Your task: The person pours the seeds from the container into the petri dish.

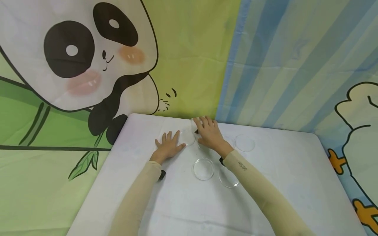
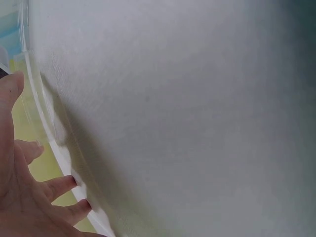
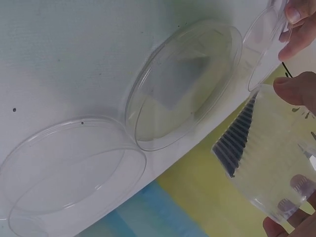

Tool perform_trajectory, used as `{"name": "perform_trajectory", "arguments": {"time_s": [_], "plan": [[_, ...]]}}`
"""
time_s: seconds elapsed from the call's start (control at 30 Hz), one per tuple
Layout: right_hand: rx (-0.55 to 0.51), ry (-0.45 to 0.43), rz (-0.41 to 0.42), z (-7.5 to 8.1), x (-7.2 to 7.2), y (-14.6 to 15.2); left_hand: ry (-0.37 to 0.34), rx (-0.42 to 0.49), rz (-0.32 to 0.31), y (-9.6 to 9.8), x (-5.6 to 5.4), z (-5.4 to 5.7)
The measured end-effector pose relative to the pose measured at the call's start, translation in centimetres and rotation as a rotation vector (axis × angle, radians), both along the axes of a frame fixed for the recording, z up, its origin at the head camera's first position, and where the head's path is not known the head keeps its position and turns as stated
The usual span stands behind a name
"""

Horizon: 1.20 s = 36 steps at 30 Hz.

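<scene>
A clear, see-through container with a dark, ribbed patch (it sits along one side) is tilted, held between the right hand's thumb and fingers. A shallow, round, transparent dish lies between the left hand's spread thumb and forefinger.

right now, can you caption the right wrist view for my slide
The right hand holds a clear plastic object with a dark ridged patch near clear round dishes on a white table.
</scene>
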State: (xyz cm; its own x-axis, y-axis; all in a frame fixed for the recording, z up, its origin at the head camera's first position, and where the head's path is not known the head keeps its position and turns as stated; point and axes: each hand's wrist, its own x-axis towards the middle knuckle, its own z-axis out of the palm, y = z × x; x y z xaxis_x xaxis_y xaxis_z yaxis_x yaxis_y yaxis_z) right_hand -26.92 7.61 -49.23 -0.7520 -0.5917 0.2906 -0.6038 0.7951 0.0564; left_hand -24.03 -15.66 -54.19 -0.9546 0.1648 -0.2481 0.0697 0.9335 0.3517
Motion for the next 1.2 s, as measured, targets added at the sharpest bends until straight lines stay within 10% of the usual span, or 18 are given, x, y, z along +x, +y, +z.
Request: {"name": "perform_trajectory", "arguments": {"time_s": [1.2], "plan": [[0.074,0.009,-0.004,0.14,0.17,-0.95,0.007,0.005,0.012,0.06,-0.03,0.04]]}}
